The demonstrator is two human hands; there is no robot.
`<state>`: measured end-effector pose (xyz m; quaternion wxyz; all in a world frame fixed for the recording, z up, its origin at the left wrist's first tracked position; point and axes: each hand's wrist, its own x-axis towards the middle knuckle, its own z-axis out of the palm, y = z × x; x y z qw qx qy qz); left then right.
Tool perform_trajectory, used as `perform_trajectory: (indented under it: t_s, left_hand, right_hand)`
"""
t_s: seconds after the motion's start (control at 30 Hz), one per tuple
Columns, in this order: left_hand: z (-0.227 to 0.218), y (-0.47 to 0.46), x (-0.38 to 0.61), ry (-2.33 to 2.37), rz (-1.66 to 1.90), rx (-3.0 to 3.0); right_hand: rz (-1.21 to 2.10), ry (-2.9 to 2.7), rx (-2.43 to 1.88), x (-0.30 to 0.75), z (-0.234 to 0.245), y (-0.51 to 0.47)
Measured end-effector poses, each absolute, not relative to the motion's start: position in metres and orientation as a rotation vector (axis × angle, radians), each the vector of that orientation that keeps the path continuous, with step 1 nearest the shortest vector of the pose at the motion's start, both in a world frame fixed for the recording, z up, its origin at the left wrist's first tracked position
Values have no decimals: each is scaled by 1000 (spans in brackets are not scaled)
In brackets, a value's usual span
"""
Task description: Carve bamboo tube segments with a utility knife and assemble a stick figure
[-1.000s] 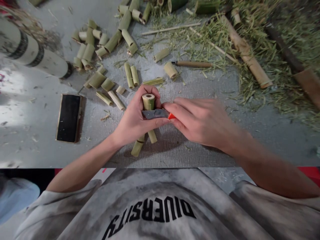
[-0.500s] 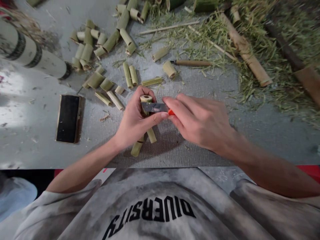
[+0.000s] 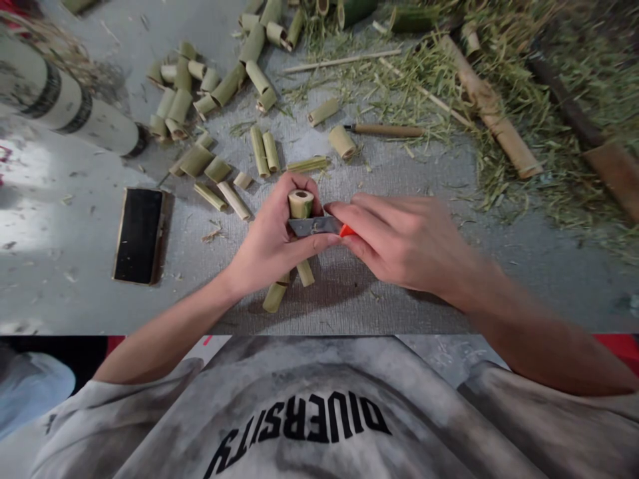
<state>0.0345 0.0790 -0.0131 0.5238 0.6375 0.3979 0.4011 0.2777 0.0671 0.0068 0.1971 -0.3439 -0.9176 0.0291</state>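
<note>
- The left hand (image 3: 267, 233), left of the frame's centre, is gripping a short bamboo piece (image 3: 301, 206), fingers wrapped behind it and thumb extended to the right; the grasp is closing only as far as the piece's girth.
- The bamboo piece is standing near the centre of the frame with its pale, hollow end facing up, toward the camera.
- The right hand (image 3: 407, 233), right of centre, is pinching a knife by its orange part (image 3: 347, 230); the fingers are closing firmly, and how much handle they are covering one cannot tell.
- The grey blade (image 3: 314, 227) is crossing the near side of the bamboo piece, with the left thumb lying along its near edge.
- Step in hand, as judged: the knife is seemingly paring the green outer surface — the left hand steadying, the right guiding.
- The next move is calling, by the same judgement, for a firm hold, a shallow blade angle and light thumb pressure — fingertips staying clear of the edge.
- Two cut pieces (image 3: 275, 296) are lying just below the left hand; loose tubes (image 3: 229, 83) are occupying the upper left.
- Green shavings (image 3: 504, 186) are covering the upper right; a phone (image 3: 140, 236) is lying at the left.
</note>
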Motion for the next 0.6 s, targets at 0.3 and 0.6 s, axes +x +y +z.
perform_trajectory:
  t_s: [0.3,0.6]
  left_hand:
    - [-22,73,34,900,1001,1368]
    - [-19,65,42,908,1026,1229]
  right_hand:
    - [-99,-2504,-1054,269,8,59]
    - [4,-2350,-1214,274,7,58]
